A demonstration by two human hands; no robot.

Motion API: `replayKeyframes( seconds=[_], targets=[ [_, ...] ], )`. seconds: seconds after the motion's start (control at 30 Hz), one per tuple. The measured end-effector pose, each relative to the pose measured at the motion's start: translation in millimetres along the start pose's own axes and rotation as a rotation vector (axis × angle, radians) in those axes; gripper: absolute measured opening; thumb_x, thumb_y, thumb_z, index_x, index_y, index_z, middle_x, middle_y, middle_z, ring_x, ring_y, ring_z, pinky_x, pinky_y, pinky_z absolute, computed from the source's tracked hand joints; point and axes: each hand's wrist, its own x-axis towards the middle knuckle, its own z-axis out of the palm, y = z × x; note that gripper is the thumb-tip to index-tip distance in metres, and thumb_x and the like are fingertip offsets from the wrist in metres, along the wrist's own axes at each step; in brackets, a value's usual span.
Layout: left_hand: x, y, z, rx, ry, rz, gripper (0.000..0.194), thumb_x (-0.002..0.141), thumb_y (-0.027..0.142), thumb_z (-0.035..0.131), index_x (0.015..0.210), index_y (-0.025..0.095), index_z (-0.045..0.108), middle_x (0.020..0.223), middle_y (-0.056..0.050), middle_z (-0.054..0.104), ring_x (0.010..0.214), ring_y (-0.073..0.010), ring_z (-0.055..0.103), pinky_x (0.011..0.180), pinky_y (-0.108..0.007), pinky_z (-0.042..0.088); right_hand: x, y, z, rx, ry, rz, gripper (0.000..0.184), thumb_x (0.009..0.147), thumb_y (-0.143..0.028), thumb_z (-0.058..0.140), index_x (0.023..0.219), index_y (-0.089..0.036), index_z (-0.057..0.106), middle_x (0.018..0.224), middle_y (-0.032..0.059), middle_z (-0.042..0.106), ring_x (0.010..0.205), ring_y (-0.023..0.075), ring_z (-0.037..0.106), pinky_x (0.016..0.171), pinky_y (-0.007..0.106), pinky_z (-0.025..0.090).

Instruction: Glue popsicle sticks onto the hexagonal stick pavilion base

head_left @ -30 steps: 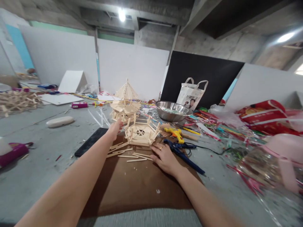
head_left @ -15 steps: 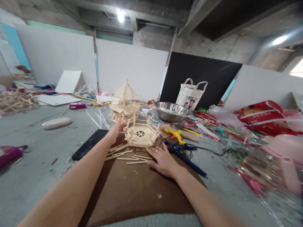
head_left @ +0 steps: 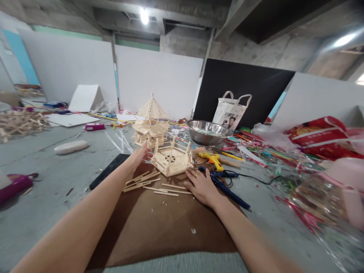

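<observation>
A hexagonal frame of wooden sticks (head_left: 172, 163), with short posts standing round its rim and a round-looking opening in its floor, rests on a brown board (head_left: 159, 227). My left hand (head_left: 140, 154) is at its left side, fingers apart and close to the rim; whether they touch is unclear. At the near right corner lies my right hand (head_left: 201, 185), flat with its fingers spread, fingertips beside the frame. Loose wooden sticks (head_left: 167, 190) lie on the board between my hands. Behind the frame stands a stick pavilion (head_left: 150, 123) with a pointed roof.
Right of the frame are a yellow glue gun (head_left: 212, 160) and a dark blue tool (head_left: 227, 189). A black phone-like slab (head_left: 105, 174) lies left. Further back stand a steel bowl (head_left: 209, 132) and a white bag (head_left: 230, 112). A pink-lidded jug (head_left: 327, 189) is at right.
The hexagonal frame has turned, so a corner now points toward me. My right hand has drawn slightly to the right, away from it; my left fingers have spread.
</observation>
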Motion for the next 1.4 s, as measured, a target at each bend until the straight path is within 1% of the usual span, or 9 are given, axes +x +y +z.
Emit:
replayKeyframes(
  seconds=[0.23, 0.4, 0.67, 0.77, 0.9, 1.03, 1.13, 1.27, 1.4],
  targets=[
    [5, -10, 5.0, 0.053, 0.066, 0.021, 0.074, 0.065, 0.072, 0.021, 0.101, 0.016, 0.055, 0.093, -0.010, 0.063, 0.089, -0.0235, 0.054, 0.073, -0.035, 0.037, -2, -5, -6, 0.057, -0.050, -0.047, 0.053, 0.083, -0.050, 0.018, 0.117, -0.020, 0.046, 0.125, 0.0091, 0.044, 0.118, 0.0229, 0.031, 0.095, 0.056, 0.008],
    [9, -11, 5.0, 0.053, -0.045, -0.009, 0.081, 0.063, 0.073, 0.017, 0.110, 0.015, 0.050, 0.098, -0.011, 0.061, 0.092, -0.0247, 0.055, 0.081, -0.040, 0.034, -1, -6, -4, 0.092, -0.137, -0.018, 0.061, 0.082, -0.054, 0.011, 0.124, -0.018, 0.037, 0.130, 0.0088, 0.036, 0.121, 0.0224, 0.026, 0.096, 0.055, 0.002],
    [-16, 1, 10.3, 0.042, -0.076, 0.088, 0.079, 0.066, 0.072, 0.017, 0.110, 0.015, 0.049, 0.094, -0.010, 0.062, 0.091, -0.0239, 0.055, 0.079, -0.038, 0.037, 0, 0, -2, 0.090, -0.164, 0.038, 0.061, 0.082, -0.054, 0.013, 0.125, -0.017, 0.036, 0.133, 0.0099, 0.031, 0.123, 0.0230, 0.022, 0.096, 0.056, 0.004],
    [-22, 2, 12.3, 0.042, -0.093, 0.087, 0.078, 0.066, 0.071, 0.020, 0.111, 0.014, 0.048, 0.091, -0.010, 0.063, 0.089, -0.0241, 0.055, 0.075, -0.037, 0.040, 0, 3, -3, 0.072, -0.089, 0.027, 0.054, 0.083, -0.049, 0.022, 0.119, -0.015, 0.044, 0.128, 0.0101, 0.040, 0.119, 0.0232, 0.030, 0.096, 0.053, 0.010],
    [-24, 0, 12.2, 0.052, -0.122, 0.069, 0.079, 0.065, 0.071, 0.022, 0.112, 0.012, 0.047, 0.092, -0.012, 0.063, 0.087, -0.0243, 0.056, 0.070, -0.036, 0.043, -8, 7, -18, 0.061, 0.064, -0.040, 0.034, 0.084, -0.032, 0.031, 0.100, -0.017, 0.057, 0.104, 0.0057, 0.059, 0.099, 0.0157, 0.047, 0.087, 0.030, 0.033],
    [-24, 0, 11.4, 0.116, -0.105, 0.102, 0.076, 0.065, 0.070, 0.025, 0.111, 0.014, 0.048, 0.094, -0.011, 0.063, 0.087, -0.0245, 0.056, 0.070, -0.036, 0.043, -20, 23, -44, -0.079, 0.081, 0.192, 0.026, 0.081, -0.031, 0.034, 0.084, -0.023, 0.059, 0.087, 0.0027, 0.062, 0.083, 0.0166, 0.053, 0.067, 0.027, 0.038],
    [-26, 2, 12.2, 0.173, -0.083, 0.130, 0.075, 0.066, 0.069, 0.024, 0.114, 0.017, 0.047, 0.096, -0.010, 0.063, 0.089, -0.0254, 0.056, 0.074, -0.038, 0.042, -26, 42, -55, -0.162, -0.061, 0.413, 0.021, 0.074, -0.037, 0.044, 0.081, -0.022, 0.057, 0.085, 0.0037, 0.062, 0.078, 0.0202, 0.055, 0.059, 0.028, 0.037],
    [-30, 7, 14.4, 0.254, -0.071, 0.230, 0.075, 0.068, 0.068, 0.020, 0.116, 0.016, 0.047, 0.094, -0.009, 0.064, 0.101, -0.0260, 0.049, 0.087, -0.039, 0.033, -26, 57, -51, -0.173, -0.248, 0.465, 0.022, 0.069, -0.037, 0.050, 0.081, -0.020, 0.055, 0.091, 0.0062, 0.060, 0.083, 0.0230, 0.056, 0.058, 0.028, 0.036],
    [-36, 11, 18.9, 0.231, -0.119, 0.217, 0.076, 0.068, 0.069, 0.020, 0.120, 0.018, 0.043, 0.093, -0.009, 0.065, 0.100, -0.0268, 0.051, 0.084, -0.041, 0.035, -23, 59, -44, -0.197, -0.223, 0.513, 0.019, 0.071, -0.034, 0.046, 0.083, -0.020, 0.054, 0.094, 0.0062, 0.060, 0.086, 0.0244, 0.056, 0.060, 0.030, 0.038]
  ],
)
